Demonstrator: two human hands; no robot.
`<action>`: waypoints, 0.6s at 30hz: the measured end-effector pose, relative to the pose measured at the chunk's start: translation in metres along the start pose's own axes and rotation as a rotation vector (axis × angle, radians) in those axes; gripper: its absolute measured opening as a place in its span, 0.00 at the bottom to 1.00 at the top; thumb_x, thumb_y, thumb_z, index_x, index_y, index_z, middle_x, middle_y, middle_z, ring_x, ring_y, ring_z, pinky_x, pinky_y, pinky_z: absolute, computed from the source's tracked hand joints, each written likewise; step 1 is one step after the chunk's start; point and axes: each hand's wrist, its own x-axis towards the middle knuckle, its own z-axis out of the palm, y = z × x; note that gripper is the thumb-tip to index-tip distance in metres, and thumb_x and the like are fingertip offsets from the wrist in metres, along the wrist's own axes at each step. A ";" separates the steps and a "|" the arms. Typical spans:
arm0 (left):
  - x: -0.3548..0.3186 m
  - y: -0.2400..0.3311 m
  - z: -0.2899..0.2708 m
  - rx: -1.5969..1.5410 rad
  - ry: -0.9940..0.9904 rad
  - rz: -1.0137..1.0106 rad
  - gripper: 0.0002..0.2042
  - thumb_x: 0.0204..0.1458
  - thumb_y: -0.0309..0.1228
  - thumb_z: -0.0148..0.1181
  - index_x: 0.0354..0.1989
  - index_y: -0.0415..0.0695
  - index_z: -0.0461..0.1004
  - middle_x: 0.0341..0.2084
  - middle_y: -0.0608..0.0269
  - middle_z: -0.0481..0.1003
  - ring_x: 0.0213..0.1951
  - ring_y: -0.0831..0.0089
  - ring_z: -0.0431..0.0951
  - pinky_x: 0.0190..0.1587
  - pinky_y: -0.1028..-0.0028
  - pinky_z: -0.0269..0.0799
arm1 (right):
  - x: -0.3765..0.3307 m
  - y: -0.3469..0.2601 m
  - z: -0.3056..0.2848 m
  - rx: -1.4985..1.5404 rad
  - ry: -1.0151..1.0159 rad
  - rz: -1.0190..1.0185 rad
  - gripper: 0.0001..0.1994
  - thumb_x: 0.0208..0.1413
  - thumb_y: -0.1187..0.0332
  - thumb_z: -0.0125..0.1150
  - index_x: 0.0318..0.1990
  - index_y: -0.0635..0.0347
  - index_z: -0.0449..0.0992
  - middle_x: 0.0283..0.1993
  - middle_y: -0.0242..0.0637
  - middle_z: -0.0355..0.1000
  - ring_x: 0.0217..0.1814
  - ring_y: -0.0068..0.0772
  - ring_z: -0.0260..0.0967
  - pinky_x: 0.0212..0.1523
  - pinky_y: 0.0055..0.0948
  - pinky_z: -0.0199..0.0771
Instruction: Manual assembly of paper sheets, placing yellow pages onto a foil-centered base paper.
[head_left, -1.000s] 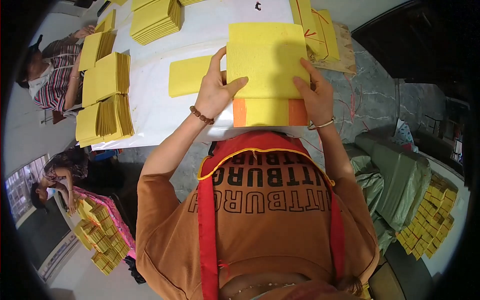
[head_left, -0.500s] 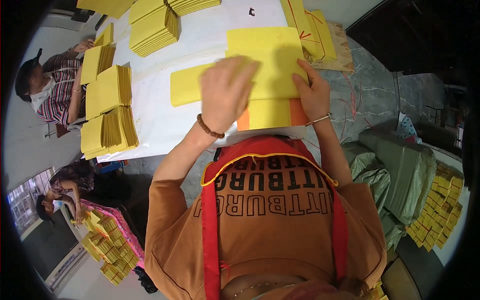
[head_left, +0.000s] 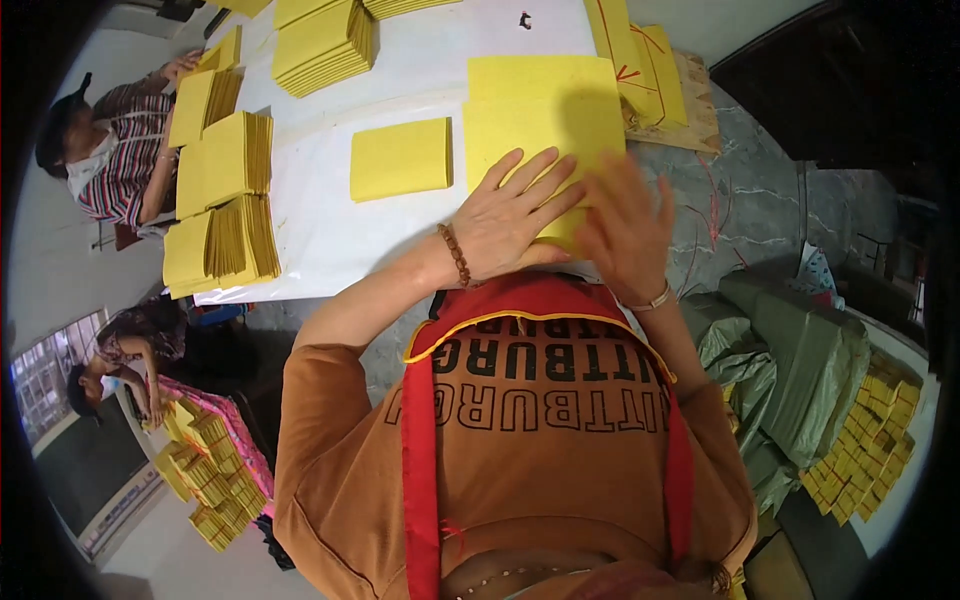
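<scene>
A large yellow paper sheet [head_left: 530,125] lies at the table's near right part. Across its lower portion my left hand [head_left: 515,215] lies palm down, fingers stretched out and spread. Beside it, over the sheet's lower right edge, is my right hand [head_left: 630,230], smeared by motion; its fingers look apart and I see nothing held in them. Between and below both hands the sheet's near end is mostly covered. To the left, apart from both hands, rests a small folded yellow paper piece [head_left: 400,160].
Stacks of folded yellow paper [head_left: 225,155] line the table's left side, with another stack [head_left: 322,48] farther back. Tied yellow bundles [head_left: 655,75] sit on a wooden board at the right. Two other people work at the left. Green wrapped bales [head_left: 790,340] stand at the right.
My left hand has moved right and nearer, uncovering the small folded piece. My right hand has come down from the sheet's right edge. The orange strips at the sheet's near end no longer show.
</scene>
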 end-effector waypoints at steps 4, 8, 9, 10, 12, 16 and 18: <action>0.002 -0.003 0.005 -0.043 0.081 -0.010 0.31 0.48 0.46 0.53 0.58 0.43 0.57 0.59 0.52 0.54 0.61 0.53 0.50 0.61 0.57 0.44 | -0.013 0.009 0.004 -0.093 -0.334 -0.096 0.30 0.51 0.54 0.52 0.60 0.57 0.58 0.66 0.35 0.50 0.69 0.42 0.41 0.62 0.62 0.27; 0.008 0.002 0.009 -0.013 0.234 -0.163 0.29 0.46 0.41 0.57 0.55 0.39 0.60 0.56 0.46 0.57 0.56 0.51 0.55 0.55 0.58 0.51 | -0.009 0.012 0.001 0.006 -0.423 -0.043 0.28 0.55 0.57 0.47 0.62 0.58 0.55 0.67 0.37 0.47 0.70 0.39 0.40 0.65 0.54 0.29; 0.009 0.000 0.008 -0.004 0.240 -0.177 0.29 0.46 0.41 0.57 0.55 0.39 0.60 0.56 0.46 0.57 0.56 0.51 0.55 0.55 0.58 0.51 | -0.009 0.019 0.000 0.012 -0.424 -0.059 0.28 0.55 0.57 0.47 0.62 0.58 0.55 0.67 0.37 0.47 0.70 0.39 0.40 0.65 0.54 0.29; 0.010 0.000 0.006 0.008 0.233 -0.148 0.29 0.46 0.39 0.58 0.55 0.38 0.61 0.55 0.46 0.58 0.55 0.53 0.57 0.54 0.60 0.53 | -0.009 0.029 -0.003 0.391 -0.387 0.116 0.26 0.57 0.59 0.45 0.62 0.58 0.55 0.67 0.38 0.48 0.70 0.37 0.41 0.65 0.47 0.34; 0.014 -0.002 0.005 0.081 0.253 -0.103 0.28 0.42 0.37 0.59 0.53 0.38 0.63 0.51 0.47 0.62 0.51 0.56 0.61 0.49 0.63 0.58 | -0.011 0.037 -0.003 0.771 -0.360 0.280 0.24 0.59 0.62 0.43 0.62 0.59 0.54 0.66 0.40 0.49 0.69 0.36 0.43 0.66 0.40 0.38; 0.021 0.006 0.013 0.352 0.195 -0.125 0.29 0.38 0.35 0.59 0.52 0.38 0.64 0.46 0.49 0.67 0.46 0.56 0.66 0.44 0.64 0.63 | -0.015 0.045 0.005 1.051 -0.261 0.367 0.23 0.60 0.69 0.42 0.63 0.61 0.51 0.65 0.42 0.52 0.66 0.33 0.49 0.63 0.30 0.46; 0.029 0.005 0.019 0.461 0.270 -0.199 0.29 0.35 0.33 0.60 0.51 0.39 0.65 0.40 0.52 0.71 0.41 0.58 0.70 0.39 0.66 0.66 | -0.012 0.043 0.009 1.006 -0.210 0.351 0.24 0.60 0.71 0.42 0.63 0.62 0.50 0.64 0.41 0.53 0.65 0.33 0.51 0.63 0.31 0.48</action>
